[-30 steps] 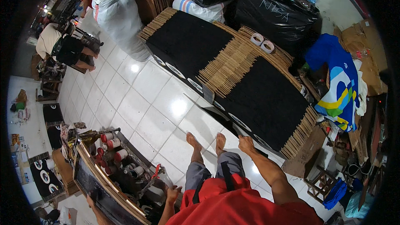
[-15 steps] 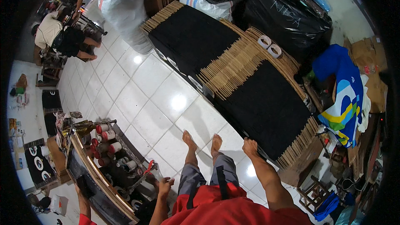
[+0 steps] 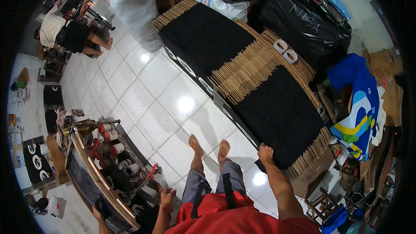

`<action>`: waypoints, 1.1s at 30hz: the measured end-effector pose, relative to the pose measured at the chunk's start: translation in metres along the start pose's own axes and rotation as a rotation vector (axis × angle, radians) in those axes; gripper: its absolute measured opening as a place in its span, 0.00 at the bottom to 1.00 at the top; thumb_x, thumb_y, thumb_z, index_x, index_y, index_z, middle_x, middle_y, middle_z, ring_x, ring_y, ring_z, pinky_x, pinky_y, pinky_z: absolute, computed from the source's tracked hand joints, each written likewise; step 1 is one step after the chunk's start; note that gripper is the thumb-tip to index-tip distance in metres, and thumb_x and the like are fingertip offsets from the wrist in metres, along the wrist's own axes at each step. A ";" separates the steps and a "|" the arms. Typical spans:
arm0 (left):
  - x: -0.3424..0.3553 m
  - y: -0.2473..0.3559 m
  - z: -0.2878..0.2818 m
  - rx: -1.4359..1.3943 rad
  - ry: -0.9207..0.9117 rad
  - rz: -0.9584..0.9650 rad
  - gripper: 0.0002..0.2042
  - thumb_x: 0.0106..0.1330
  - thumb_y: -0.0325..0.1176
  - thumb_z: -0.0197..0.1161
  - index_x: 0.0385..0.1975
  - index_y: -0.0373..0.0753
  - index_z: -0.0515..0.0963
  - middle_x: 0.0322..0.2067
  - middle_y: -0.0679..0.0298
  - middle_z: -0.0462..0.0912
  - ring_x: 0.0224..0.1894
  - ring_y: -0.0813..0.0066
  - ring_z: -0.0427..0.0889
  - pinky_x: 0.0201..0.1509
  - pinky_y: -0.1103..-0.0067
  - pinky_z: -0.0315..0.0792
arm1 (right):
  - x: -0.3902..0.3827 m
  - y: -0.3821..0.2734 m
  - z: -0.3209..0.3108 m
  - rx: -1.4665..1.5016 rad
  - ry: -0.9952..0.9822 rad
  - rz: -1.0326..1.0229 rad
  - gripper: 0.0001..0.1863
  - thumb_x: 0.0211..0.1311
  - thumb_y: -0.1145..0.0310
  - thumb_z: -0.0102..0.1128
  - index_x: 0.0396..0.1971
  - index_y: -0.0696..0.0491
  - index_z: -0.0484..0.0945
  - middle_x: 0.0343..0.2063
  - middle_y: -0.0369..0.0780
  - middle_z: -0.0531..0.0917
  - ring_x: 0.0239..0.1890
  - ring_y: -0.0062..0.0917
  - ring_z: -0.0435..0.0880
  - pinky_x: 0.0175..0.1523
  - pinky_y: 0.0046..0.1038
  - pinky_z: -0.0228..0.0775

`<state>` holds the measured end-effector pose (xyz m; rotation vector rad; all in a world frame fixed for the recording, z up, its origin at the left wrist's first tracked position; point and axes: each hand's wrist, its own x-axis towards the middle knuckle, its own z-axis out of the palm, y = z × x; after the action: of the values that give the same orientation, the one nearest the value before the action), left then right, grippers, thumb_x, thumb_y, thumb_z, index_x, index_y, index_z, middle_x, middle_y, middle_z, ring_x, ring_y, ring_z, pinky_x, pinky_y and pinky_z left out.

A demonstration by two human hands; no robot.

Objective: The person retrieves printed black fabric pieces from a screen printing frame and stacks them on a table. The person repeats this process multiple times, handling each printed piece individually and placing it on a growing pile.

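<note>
My right hand [image 3: 265,152] is closed on the near edge of a black cloth panel [image 3: 277,112] at the right end of a long stack. Its fingertips are partly hidden at that edge. Pale ovals show on the panels' near side. Thin wooden slats [image 3: 247,71] stick out across the middle of the stack and at both ends. My left hand [image 3: 166,198] hangs low beside my left leg, fingers loosely apart, with nothing visible in it. It is nearest a rack of paint tins [image 3: 116,148].
At the lower left, a co-worker's hand [image 3: 97,213] is on a dark printing frame [image 3: 84,177]. Two people work at the upper left. A white sack [image 3: 134,8] and black bags [image 3: 303,17] stand behind the stack, with tape rolls [image 3: 290,56] on its far side. White floor tiles [image 3: 151,104] run between.
My right hand has moved slightly up along the stack's edge, and the panel edge there has shifted. My left hand has dropped a little. The co-worker's hand has moved along the frame.
</note>
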<state>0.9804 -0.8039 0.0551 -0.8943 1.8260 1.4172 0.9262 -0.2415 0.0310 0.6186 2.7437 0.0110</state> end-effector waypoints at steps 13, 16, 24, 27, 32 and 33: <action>0.016 -0.005 -0.003 -0.026 0.034 0.027 0.13 0.55 0.36 0.65 0.35 0.35 0.73 0.22 0.67 0.77 0.23 0.79 0.74 0.26 0.82 0.65 | 0.001 -0.007 -0.020 0.040 -0.090 0.030 0.13 0.45 0.73 0.58 0.34 0.60 0.75 0.30 0.49 0.82 0.34 0.40 0.82 0.43 0.39 0.72; 0.012 -0.005 -0.010 0.031 0.019 0.018 0.15 0.55 0.35 0.65 0.37 0.32 0.72 0.24 0.64 0.78 0.25 0.77 0.75 0.28 0.81 0.67 | 0.001 -0.007 -0.019 0.022 -0.081 0.026 0.14 0.45 0.72 0.58 0.36 0.60 0.75 0.30 0.49 0.82 0.35 0.40 0.82 0.43 0.38 0.72; 0.003 -0.005 -0.013 -0.017 0.045 -0.053 0.11 0.56 0.35 0.63 0.32 0.35 0.74 0.22 0.64 0.77 0.23 0.77 0.75 0.25 0.81 0.65 | 0.002 -0.001 -0.006 -0.004 -0.086 0.036 0.14 0.48 0.71 0.57 0.36 0.59 0.76 0.28 0.47 0.82 0.33 0.38 0.82 0.42 0.37 0.73; 0.009 -0.002 -0.014 0.031 0.007 -0.043 0.21 0.55 0.37 0.66 0.43 0.28 0.71 0.28 0.60 0.79 0.30 0.76 0.77 0.34 0.81 0.69 | 0.003 0.000 -0.006 0.002 -0.071 0.028 0.11 0.51 0.69 0.57 0.33 0.58 0.76 0.27 0.46 0.82 0.32 0.38 0.82 0.41 0.37 0.73; 0.014 0.015 -0.008 -0.023 0.011 -0.016 0.19 0.55 0.36 0.65 0.41 0.30 0.72 0.27 0.62 0.79 0.28 0.77 0.77 0.31 0.81 0.67 | -0.003 -0.010 -0.033 0.000 -0.011 0.044 0.13 0.55 0.61 0.55 0.32 0.56 0.75 0.27 0.46 0.82 0.32 0.39 0.81 0.39 0.37 0.72; 0.013 0.019 -0.006 -0.017 0.021 -0.012 0.17 0.55 0.37 0.64 0.39 0.32 0.73 0.25 0.64 0.79 0.27 0.77 0.77 0.28 0.81 0.66 | -0.004 -0.015 -0.044 0.010 0.020 0.031 0.14 0.55 0.59 0.55 0.33 0.56 0.74 0.28 0.46 0.81 0.32 0.39 0.81 0.39 0.38 0.72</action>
<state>0.9567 -0.8080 0.0559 -0.9304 1.8234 1.4230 0.9095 -0.2536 0.0725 0.6678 2.7545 0.0104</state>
